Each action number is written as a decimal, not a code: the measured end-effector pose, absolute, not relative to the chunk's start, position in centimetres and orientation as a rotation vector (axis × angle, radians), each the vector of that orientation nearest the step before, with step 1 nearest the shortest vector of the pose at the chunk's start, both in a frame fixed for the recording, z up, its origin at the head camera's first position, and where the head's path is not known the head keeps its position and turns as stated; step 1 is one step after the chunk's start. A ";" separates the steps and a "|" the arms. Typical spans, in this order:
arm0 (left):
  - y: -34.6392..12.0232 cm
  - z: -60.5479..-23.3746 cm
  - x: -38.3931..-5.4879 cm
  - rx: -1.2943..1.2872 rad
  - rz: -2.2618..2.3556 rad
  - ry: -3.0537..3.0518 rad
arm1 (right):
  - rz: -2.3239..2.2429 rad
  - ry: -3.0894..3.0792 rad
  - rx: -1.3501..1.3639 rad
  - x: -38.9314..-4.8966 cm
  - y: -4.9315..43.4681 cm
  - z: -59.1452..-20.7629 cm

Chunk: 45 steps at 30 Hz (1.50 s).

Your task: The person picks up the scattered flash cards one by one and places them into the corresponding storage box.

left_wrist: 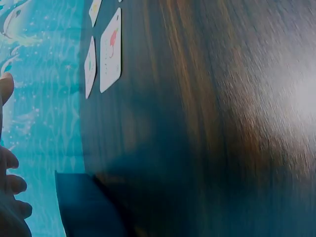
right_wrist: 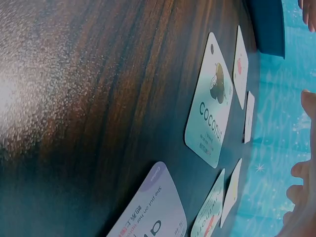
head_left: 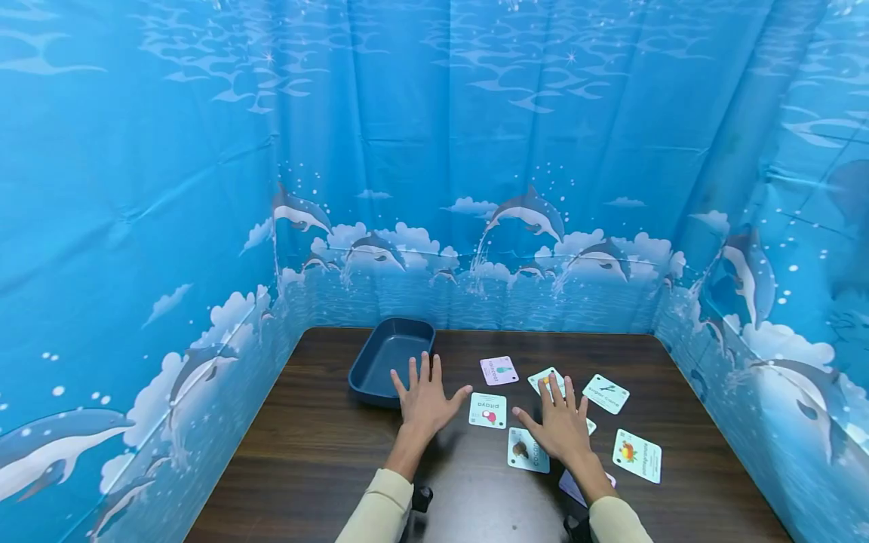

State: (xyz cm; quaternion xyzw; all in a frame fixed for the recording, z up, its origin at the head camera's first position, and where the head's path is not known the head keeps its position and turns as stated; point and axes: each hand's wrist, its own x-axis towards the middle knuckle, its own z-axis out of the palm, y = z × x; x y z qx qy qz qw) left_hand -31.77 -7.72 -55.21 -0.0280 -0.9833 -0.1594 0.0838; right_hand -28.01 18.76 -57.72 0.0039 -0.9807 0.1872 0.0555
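In the head view my left hand (head_left: 426, 401) is spread palm-down above the table, between the dark blue tray (head_left: 363, 360) and the pitaya card (head_left: 487, 410). My right hand (head_left: 562, 428), fingers also spread, hovers over the scattered picture cards and covers parts of some. Nothing is held in either hand. The coconut card (right_wrist: 210, 108) lies just left of the right hand, its name readable in the right wrist view. A purple-edged card (right_wrist: 157, 197) is partly under the right wrist. To the right lie the sugar cane card (head_left: 606, 394) and a card with an orange fruit (head_left: 637, 455).
A purple-bordered card (head_left: 498, 370) lies farther back, near the middle. The dark wooden table (head_left: 299, 452) meets a blue dolphin-print curtain (head_left: 434, 294) along its back and sides. The tray stands at the back left, close to the curtain.
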 end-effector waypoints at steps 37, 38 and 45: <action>-20.4 -57.1 -32.3 0.163 -0.698 -2.916 | 0.541 -3.045 0.071 -27.3 19.1 -59.8; -20.7 -57.1 -32.3 0.169 -0.714 -2.917 | 0.536 -3.049 0.072 -27.2 19.1 -59.8; -21.9 -57.5 -32.0 0.220 -0.798 -2.942 | 0.551 -3.062 0.073 -27.1 19.0 -60.2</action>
